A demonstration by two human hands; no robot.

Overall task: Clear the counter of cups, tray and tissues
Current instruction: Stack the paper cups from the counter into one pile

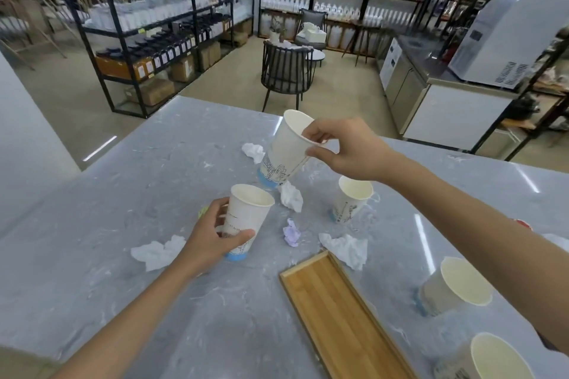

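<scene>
Crumpled tissues (291, 196) scattered round the wooden tray (341, 314) on the grey table (129, 181) | left hand (205, 237) fingers wrapped round a standing cup (246, 218) | right hand (348, 149) fingers pinching a tilted white cup (284, 151) by its rim, lifted above the table.

tray (341, 317) on counter (154, 163), tissues (346, 249) behind it

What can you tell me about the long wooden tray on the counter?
The wooden tray is long, narrow and shallow, made of light brown slats that look like bamboo, with a low raised rim. It is empty. It lies flat on the grey marbled counter, running slantwise toward the near edge, where the picture cuts it off. A crumpled white tissue lies at its far corner, perhaps just touching. Neither hand touches it.
</scene>
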